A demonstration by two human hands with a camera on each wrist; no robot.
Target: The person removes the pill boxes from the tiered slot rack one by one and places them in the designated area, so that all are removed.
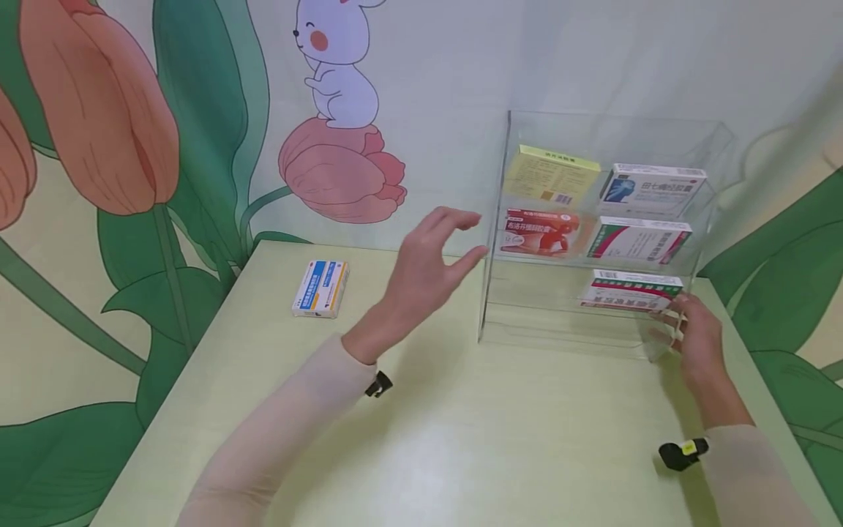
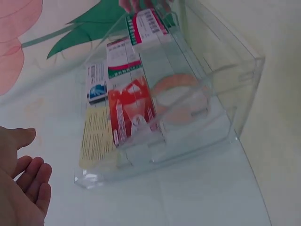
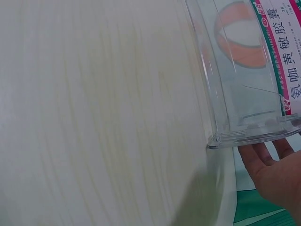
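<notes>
A clear acrylic rack (image 1: 566, 333) with three tiers stands on the table. My left hand (image 1: 428, 271) hovers beside its left side, apart from it, thumb and fingers spread and nothing between them. At the lower right, the fingers of my right hand (image 3: 277, 174) touch the rack's side panel; its thumb is hidden. The top tier holds a yellow medicine box (image 1: 552, 178) and a white-and-blue one (image 1: 652, 190). A red box (image 1: 540, 233) and a white, green and red box (image 1: 639, 240) sit in the middle. A similar box (image 1: 632, 290) lies at the bottom right.
A blue, white and orange medicine box (image 1: 320, 289) lies flat at the back left of the pale table (image 1: 421, 454). Behind stands a curtain-like backdrop (image 1: 454, 73) printed with tulips and a rabbit. A black wrist device (image 1: 683, 454) hangs at my right cuff.
</notes>
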